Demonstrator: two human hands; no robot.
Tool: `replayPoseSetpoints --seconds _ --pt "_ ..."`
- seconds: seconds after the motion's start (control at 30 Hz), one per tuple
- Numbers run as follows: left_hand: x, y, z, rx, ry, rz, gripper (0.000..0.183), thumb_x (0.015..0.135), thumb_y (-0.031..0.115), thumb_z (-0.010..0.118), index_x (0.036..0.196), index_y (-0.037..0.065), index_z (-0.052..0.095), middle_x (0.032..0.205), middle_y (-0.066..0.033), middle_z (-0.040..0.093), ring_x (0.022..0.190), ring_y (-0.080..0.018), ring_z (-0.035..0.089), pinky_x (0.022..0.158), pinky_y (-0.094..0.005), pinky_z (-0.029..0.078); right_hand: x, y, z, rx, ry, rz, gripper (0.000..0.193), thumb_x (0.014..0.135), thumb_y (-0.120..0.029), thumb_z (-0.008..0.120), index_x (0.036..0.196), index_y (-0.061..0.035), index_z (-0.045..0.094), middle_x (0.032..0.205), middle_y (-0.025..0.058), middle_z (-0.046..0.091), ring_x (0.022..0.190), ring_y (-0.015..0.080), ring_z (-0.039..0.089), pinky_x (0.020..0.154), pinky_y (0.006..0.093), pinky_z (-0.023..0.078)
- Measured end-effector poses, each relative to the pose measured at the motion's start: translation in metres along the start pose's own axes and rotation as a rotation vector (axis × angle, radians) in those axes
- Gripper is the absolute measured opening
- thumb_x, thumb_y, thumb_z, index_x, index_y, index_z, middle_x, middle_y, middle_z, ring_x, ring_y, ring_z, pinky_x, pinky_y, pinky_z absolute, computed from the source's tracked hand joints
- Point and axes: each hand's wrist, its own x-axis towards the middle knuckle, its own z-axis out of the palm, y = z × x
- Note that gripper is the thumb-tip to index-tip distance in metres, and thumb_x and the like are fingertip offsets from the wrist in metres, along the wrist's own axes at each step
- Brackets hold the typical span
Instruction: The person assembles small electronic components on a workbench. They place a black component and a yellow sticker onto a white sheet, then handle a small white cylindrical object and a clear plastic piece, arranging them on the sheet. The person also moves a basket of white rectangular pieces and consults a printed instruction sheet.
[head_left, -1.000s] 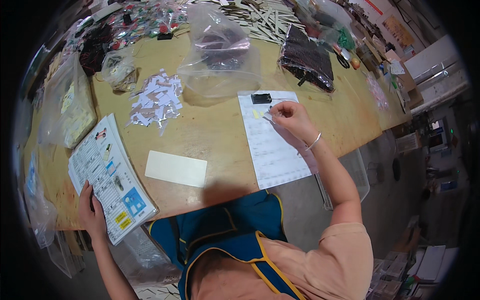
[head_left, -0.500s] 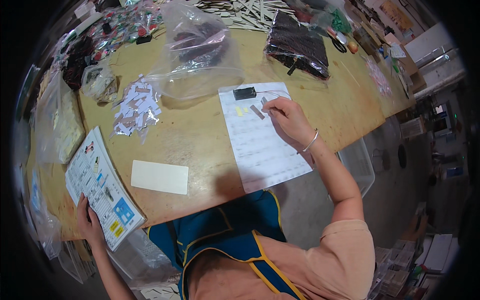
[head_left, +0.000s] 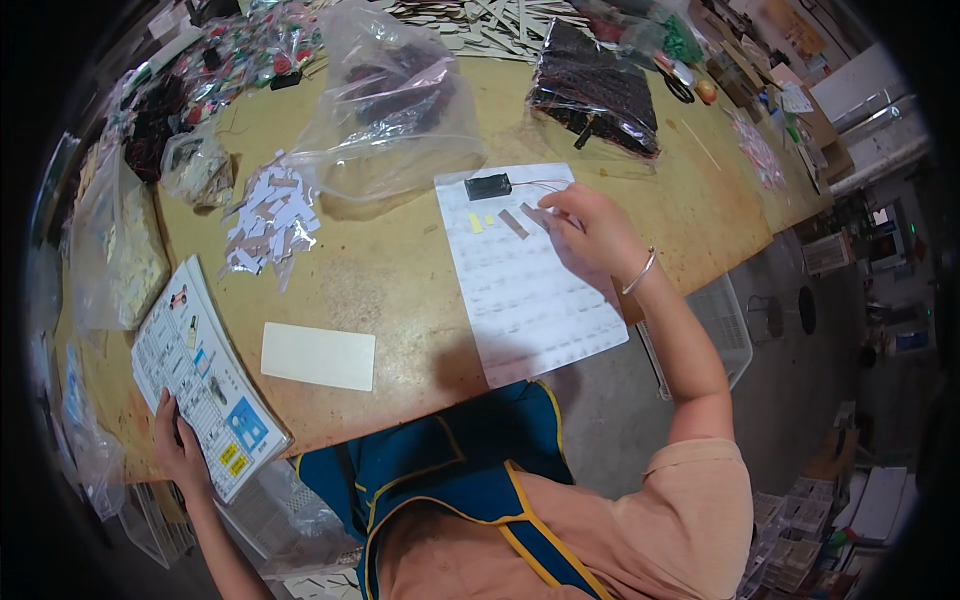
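My left hand grips the lower left edge of a stack of printed sheets, thumb on top, the other fingers hidden below. The stack leans over the table's front edge. My right hand is over a white sheet of paper, its fingers closed at the end of a grey strip. Beside that lies another grey strip, apart from the hand. Two small yellow pieces rest farther left on the sheet. At its top is a black battery box with thin wires running toward my right hand.
A blank cream card lies near the front edge. Behind it is a pile of white and grey strips. Clear plastic bags with dark contents and a wrapped black bundle stand farther back. Colourful parts crowd the far left.
My right hand has shifted slightly right and its wrist has turned. More of the grey strip at its fingertips shows, at a changed angle. My left hand stays on the stack.
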Motion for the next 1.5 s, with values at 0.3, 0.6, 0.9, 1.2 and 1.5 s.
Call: replayPoseSetpoints --seconds 0.3,0.6,0.9,1.2,1.5 --pt "-0.001 0.001 0.0 0.001 -0.005 -0.019 0.031 0.101 -0.002 0.05 0.13 -0.007 0.06 0.144 -0.0185 0.06 0.131 -0.0292 0.059 0.11 -0.0371 0.043 -0.017 -0.031 0.013 -0.241 0.005 -0.247 0.026 0.089 -0.016 0.066 0.113 -0.0072 0.071 0.138 0.0139 0.057 0.121 0.035 0.053 0.102 0.0471 0.043" --pt "-0.002 -0.006 -0.001 0.012 -0.023 -0.014 0.031 0.103 -0.001 0.049 0.132 -0.006 0.06 0.146 -0.0178 0.058 0.133 -0.0268 0.056 0.11 -0.0355 0.043 -0.019 -0.021 0.007 -0.17 0.037 -0.142 0.03 0.088 -0.012 0.066 0.117 -0.0054 0.069 0.129 0.0125 0.065 0.116 0.0341 0.057 0.1 0.0462 0.045" --pt "-0.002 -0.003 0.0 -0.043 -0.017 -0.04 0.032 0.102 -0.001 0.05 0.132 -0.006 0.06 0.146 -0.0178 0.059 0.133 -0.0283 0.057 0.111 -0.0372 0.042 -0.024 -0.027 0.016 -0.178 0.083 -0.188 0.026 0.09 -0.011 0.065 0.115 -0.0075 0.071 0.125 0.0084 0.068 0.116 0.0294 0.06 0.1 0.0437 0.043" --pt "-0.001 -0.002 0.0 -0.005 -0.004 -0.01 0.031 0.102 -0.001 0.051 0.131 -0.006 0.061 0.144 -0.0174 0.06 0.13 -0.0278 0.059 0.109 -0.0366 0.044 -0.026 -0.037 0.019 -0.227 0.029 -0.261 0.022 0.09 -0.011 0.064 0.111 -0.0068 0.071 0.125 0.0059 0.069 0.115 0.0294 0.059 0.101 0.0422 0.041" --pt "-0.002 0.002 0.0 -0.018 0.003 -0.023 0.03 0.102 -0.001 0.051 0.13 -0.005 0.061 0.144 -0.0169 0.061 0.13 -0.0276 0.059 0.109 -0.0364 0.044 -0.018 -0.021 0.01 -0.197 0.046 -0.24 0.019 0.089 -0.01 0.067 0.106 -0.0083 0.073 0.121 0.0051 0.072 0.112 0.029 0.062 0.1 0.0419 0.042"
